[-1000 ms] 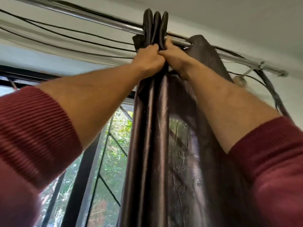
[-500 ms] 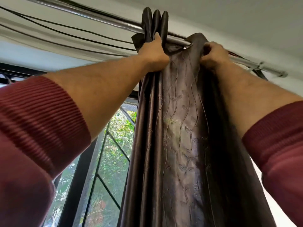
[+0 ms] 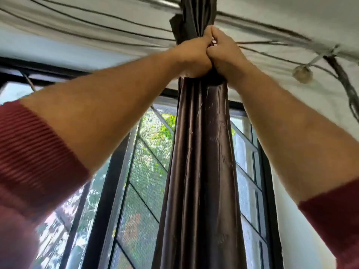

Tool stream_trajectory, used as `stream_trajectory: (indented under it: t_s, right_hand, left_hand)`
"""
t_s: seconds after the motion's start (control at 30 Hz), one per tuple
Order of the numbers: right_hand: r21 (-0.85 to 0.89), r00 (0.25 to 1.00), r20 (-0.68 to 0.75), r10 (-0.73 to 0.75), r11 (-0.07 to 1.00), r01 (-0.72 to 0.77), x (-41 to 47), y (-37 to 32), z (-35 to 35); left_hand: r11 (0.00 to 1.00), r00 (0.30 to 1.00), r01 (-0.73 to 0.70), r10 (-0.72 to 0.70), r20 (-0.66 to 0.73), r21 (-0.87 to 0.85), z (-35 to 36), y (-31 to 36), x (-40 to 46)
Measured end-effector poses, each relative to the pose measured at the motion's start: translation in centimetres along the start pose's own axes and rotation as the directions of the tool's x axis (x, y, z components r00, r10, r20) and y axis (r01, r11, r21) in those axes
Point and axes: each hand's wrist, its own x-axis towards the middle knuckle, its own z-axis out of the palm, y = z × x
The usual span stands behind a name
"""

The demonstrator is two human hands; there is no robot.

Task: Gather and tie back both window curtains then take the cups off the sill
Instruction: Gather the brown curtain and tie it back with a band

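A dark brown shiny curtain (image 3: 202,162) hangs from a metal rod (image 3: 167,3) near the ceiling, bunched into one narrow column of folds. My left hand (image 3: 191,55) and my right hand (image 3: 225,52) are clenched side by side around the bundle just below the rod, knuckles touching. Both forearms reach up from red ribbed sleeves. No cups and no sill are in view, and no second curtain shows.
Behind the curtain is a black-framed window (image 3: 108,191) with diagonal grille bars and green foliage outside. Several black cables (image 3: 97,26) run along the white wall under the rod. A round fitting (image 3: 302,74) hangs at the upper right beside a thick cable bundle (image 3: 347,88).
My right hand has come back left from the spread curtain edge, pulling that fabric against the folds. The curtain is now one tight bundle, and window shows on its right side.
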Motion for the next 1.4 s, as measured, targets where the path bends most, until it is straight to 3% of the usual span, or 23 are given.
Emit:
stream_trajectory:
  t_s: [0.17,0.3,0.47,0.63,0.77,0.83,0.9,0.93,1.0,1.07,1.2,1.23,1.3,1.33,1.4]
  right_hand:
    - [-0.142,0.993,-0.070,0.097,0.984,-0.106,-12.1,0.4,3.2]
    - [-0.145,0.962,-0.107,0.250,0.954,-0.263,-22.9,-0.7,7.0]
    - [-0.165,0.904,-0.088,0.418,0.889,-0.427,-35.0,-0.5,10.3]
    - [-0.113,0.785,-0.021,0.619,0.779,-0.617,-45.9,0.5,11.5]
    - [-0.092,0.544,0.076,0.836,0.549,-0.831,-53.9,1.5,12.4]
    - [-0.085,0.514,0.051,0.856,0.516,-0.852,-56.6,1.4,13.0]
    - [-0.112,0.571,0.046,0.820,0.572,-0.812,-58.1,0.9,13.6]
    - [-0.123,0.614,0.042,0.788,0.614,-0.779,-58.5,0.4,13.9]
    - [-0.115,0.630,0.026,0.776,0.628,-0.769,-59.1,-0.6,14.3]
    - [-0.104,0.560,0.003,0.829,0.557,-0.824,-60.0,-1.1,13.9]
    - [-0.085,0.436,-0.210,0.875,0.427,-0.900,-61.9,-1.7,11.7]
    - [-0.086,0.443,-0.194,0.875,0.435,-0.896,-61.9,-2.2,11.6]
    - [-0.100,0.474,0.064,0.878,0.478,-0.873,-62.0,-3.4,12.5]
    - [-0.063,0.454,0.216,0.864,0.477,-0.877,-62.5,-3.6,13.3]
    - [0.066,0.460,0.368,0.808,0.471,-0.880,-62.9,-4.0,14.0]
  left_hand:
    - [0.996,0.992,0.001,-0.012,0.128,0.090,3.3,-0.8,-10.2]
    - [1.000,0.965,0.030,-0.028,0.259,-0.001,7.2,-2.7,-19.9]
    - [0.989,0.958,0.124,-0.098,0.269,-0.081,14.1,-4.1,-31.6]
    - [0.951,0.926,0.285,-0.240,0.291,-0.123,19.0,-4.4,-41.8]
    - [0.896,0.886,0.398,-0.320,0.335,-0.197,22.2,-3.9,-48.4]
    - [0.895,0.866,0.405,-0.311,0.392,-0.185,23.2,-3.5,-51.1]
    - [0.908,0.866,0.372,-0.265,0.424,-0.193,23.6,-3.6,-53.1]
    - [0.917,0.874,0.344,-0.236,0.425,-0.199,23.6,-3.8,-53.6]
    - [0.927,0.894,0.302,-0.195,0.404,-0.221,23.4,-4.2,-54.1]
    - [0.910,0.908,0.325,-0.223,0.356,-0.258,22.3,-4.4,-54.5]
    - [0.846,0.893,0.450,-0.425,0.148,-0.287,19.4,-4.0,-56.3]
    - [0.830,0.883,0.469,-0.442,0.158,-0.301,18.9,-3.2,-56.7]
    - [0.824,0.874,0.479,-0.416,0.252,-0.303,18.7,-1.0,-57.2]
    - [0.844,0.880,0.454,-0.374,0.292,-0.286,18.6,-0.1,-57.3]
    - [0.846,0.887,0.438,-0.354,0.295,-0.303,18.0,0.4,-56.8]
